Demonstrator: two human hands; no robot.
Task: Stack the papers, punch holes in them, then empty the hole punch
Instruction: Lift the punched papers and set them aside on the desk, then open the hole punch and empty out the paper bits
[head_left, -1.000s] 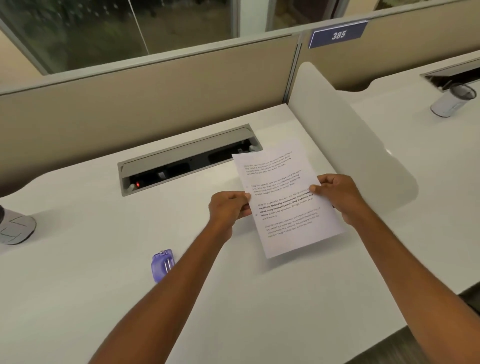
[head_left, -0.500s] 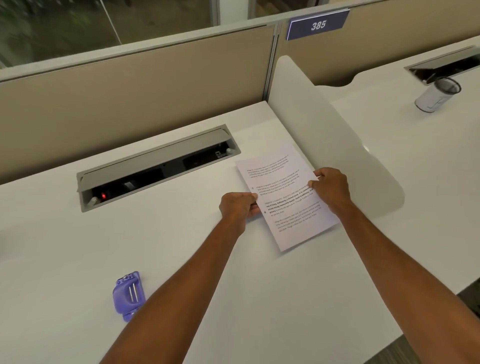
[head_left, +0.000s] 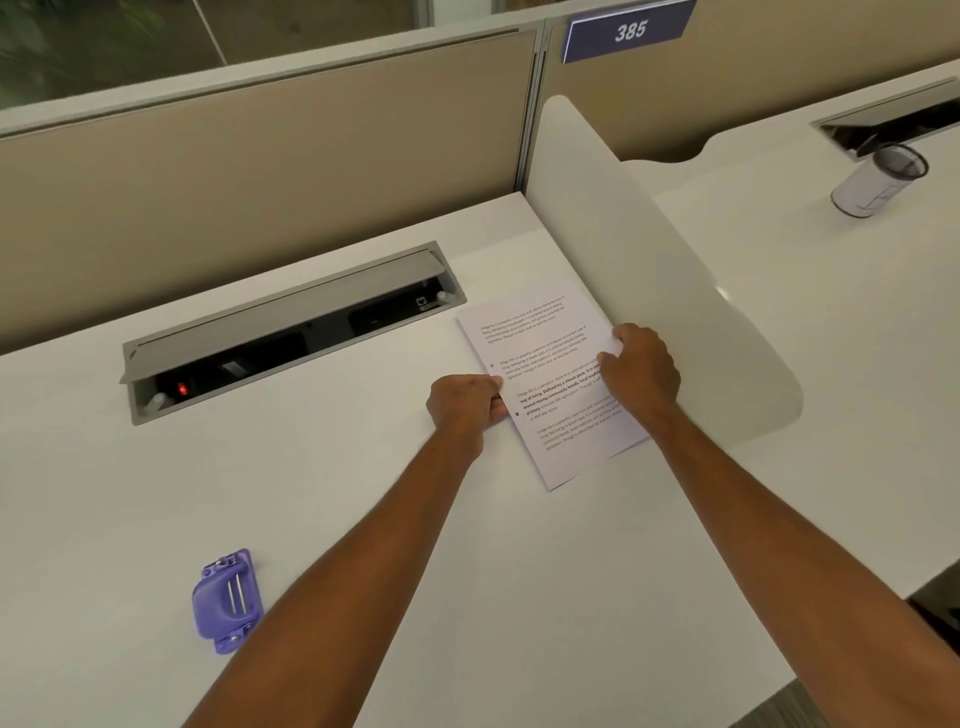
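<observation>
The papers (head_left: 545, 364), a thin white stack with printed text on the top sheet, are at the far right of the tabletop (head_left: 363, 519). They are just beside the white curved divider (head_left: 649, 260) and close to the right end of the grey cable box (head_left: 285, 327) sunk into the surface, whose lid is tipped up and shows 1 red light inside. The stack lies at a slant. I cannot tell whether it rests flat or is held just off the surface.

The 2 hands hold it from opposite sides. The left hand (head_left: 465, 408) is at the left long edge, its fingers (head_left: 498, 410) curled and its thumb on top of the sheet, pinching the edge. The right hand (head_left: 641, 366) covers the right edge, its fingers (head_left: 610, 358) bent down onto the page and gripping it.

The purple hole punch (head_left: 226, 600) stands alone near the front left of the tabletop, left of the left forearm and well apart from the papers and both hands.

Behind runs a beige partition (head_left: 260, 156) with a blue plate (head_left: 628, 31) reading 385. On the neighbouring desk (head_left: 831, 312) to the right stands a pale cup (head_left: 878, 179) with a dark rim.
</observation>
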